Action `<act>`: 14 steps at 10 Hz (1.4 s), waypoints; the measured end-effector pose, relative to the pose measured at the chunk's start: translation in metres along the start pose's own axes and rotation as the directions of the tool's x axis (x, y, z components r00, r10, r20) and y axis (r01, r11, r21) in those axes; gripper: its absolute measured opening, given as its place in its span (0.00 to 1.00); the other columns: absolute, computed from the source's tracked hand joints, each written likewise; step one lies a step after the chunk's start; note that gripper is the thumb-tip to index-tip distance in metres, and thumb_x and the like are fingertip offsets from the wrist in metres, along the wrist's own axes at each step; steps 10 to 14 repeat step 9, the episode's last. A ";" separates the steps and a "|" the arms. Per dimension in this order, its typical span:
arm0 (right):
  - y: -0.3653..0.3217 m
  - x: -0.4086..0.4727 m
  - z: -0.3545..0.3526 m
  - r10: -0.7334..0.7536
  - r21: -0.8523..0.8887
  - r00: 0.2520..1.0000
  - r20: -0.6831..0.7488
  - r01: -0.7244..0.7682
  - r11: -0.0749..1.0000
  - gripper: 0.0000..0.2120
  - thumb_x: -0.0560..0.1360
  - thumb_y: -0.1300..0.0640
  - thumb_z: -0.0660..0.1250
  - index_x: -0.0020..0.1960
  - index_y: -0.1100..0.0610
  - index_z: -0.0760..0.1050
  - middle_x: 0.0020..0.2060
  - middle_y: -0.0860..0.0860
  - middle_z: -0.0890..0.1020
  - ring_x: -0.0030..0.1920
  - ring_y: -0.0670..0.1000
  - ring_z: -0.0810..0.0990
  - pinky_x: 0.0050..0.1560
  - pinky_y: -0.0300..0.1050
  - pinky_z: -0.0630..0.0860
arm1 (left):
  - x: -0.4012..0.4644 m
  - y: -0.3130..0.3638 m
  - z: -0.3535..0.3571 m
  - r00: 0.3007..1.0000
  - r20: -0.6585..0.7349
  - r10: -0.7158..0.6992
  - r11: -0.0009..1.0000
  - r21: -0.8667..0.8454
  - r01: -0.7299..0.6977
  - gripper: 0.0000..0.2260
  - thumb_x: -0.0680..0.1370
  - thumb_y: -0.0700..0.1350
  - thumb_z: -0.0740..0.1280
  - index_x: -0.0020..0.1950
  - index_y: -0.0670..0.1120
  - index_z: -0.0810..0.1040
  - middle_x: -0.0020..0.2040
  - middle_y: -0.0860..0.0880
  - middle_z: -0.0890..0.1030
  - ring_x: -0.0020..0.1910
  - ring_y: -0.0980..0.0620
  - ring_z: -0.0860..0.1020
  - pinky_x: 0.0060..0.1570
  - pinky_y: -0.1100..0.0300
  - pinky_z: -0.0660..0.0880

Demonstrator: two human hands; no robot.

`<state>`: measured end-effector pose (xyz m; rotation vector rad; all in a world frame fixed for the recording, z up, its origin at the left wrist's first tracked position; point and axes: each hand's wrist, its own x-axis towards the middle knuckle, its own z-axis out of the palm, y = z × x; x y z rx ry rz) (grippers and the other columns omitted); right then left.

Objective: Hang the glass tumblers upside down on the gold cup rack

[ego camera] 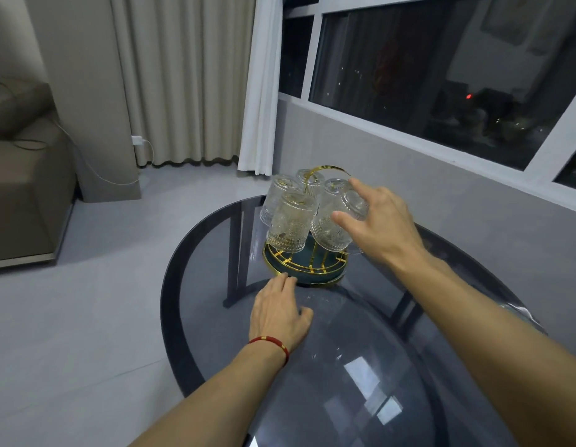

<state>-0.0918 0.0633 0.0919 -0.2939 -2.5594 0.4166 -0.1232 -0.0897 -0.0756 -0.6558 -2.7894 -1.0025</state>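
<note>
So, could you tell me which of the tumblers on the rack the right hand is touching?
The rightmost tumbler, base tilted toward the window; the right hand cups it, while the others hang untouched.

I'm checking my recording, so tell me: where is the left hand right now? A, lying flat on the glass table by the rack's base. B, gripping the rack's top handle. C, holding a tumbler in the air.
A: the left hand lies palm down on the glass table, fingertips at the base of the gold cup rack, holding nothing.
</note>
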 end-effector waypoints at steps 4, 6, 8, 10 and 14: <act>-0.009 0.007 0.045 -0.035 -0.126 0.987 0.154 0.055 0.991 0.24 0.83 0.49 0.65 0.77 0.50 0.70 0.74 0.57 0.74 0.74 0.63 0.68 0.73 0.59 0.65 | 0.001 -0.001 0.000 1.000 -0.002 0.018 1.000 0.021 -0.018 0.28 0.76 0.49 0.67 0.75 0.46 0.68 0.76 0.48 0.69 0.76 0.49 0.64 0.74 0.54 0.58; -0.011 0.002 0.050 -0.032 -0.255 0.998 0.061 0.046 0.966 0.21 0.84 0.45 0.60 0.76 0.47 0.70 0.74 0.56 0.70 0.71 0.61 0.64 0.68 0.59 0.68 | 0.000 -0.001 0.002 1.000 -0.002 0.022 1.000 0.018 -0.022 0.28 0.76 0.49 0.67 0.75 0.46 0.68 0.76 0.48 0.69 0.76 0.48 0.64 0.74 0.54 0.59; -0.006 -0.006 0.056 -0.047 -0.254 0.998 0.032 0.053 0.966 0.26 0.84 0.44 0.58 0.80 0.53 0.63 0.76 0.58 0.68 0.75 0.61 0.63 0.70 0.61 0.68 | 0.000 -0.004 -0.001 0.999 0.034 0.023 0.999 -0.029 -0.022 0.26 0.76 0.47 0.68 0.74 0.47 0.70 0.74 0.48 0.71 0.74 0.48 0.67 0.71 0.54 0.65; 0.000 -0.015 0.050 -0.046 -0.125 0.999 0.026 0.049 0.991 0.29 0.84 0.46 0.59 0.82 0.53 0.59 0.81 0.59 0.60 0.81 0.61 0.56 0.75 0.64 0.64 | -0.001 -0.002 -0.006 0.999 0.036 0.005 1.000 -0.016 -0.004 0.23 0.76 0.46 0.68 0.71 0.47 0.73 0.70 0.49 0.75 0.69 0.47 0.72 0.68 0.51 0.69; 0.000 -0.015 0.050 -0.046 -0.125 0.999 0.026 0.049 0.991 0.29 0.84 0.46 0.59 0.82 0.53 0.59 0.81 0.59 0.60 0.81 0.61 0.56 0.75 0.64 0.64 | -0.001 -0.002 -0.006 0.999 0.036 0.005 1.000 -0.016 -0.004 0.23 0.76 0.46 0.68 0.71 0.47 0.73 0.70 0.49 0.75 0.69 0.47 0.72 0.68 0.51 0.69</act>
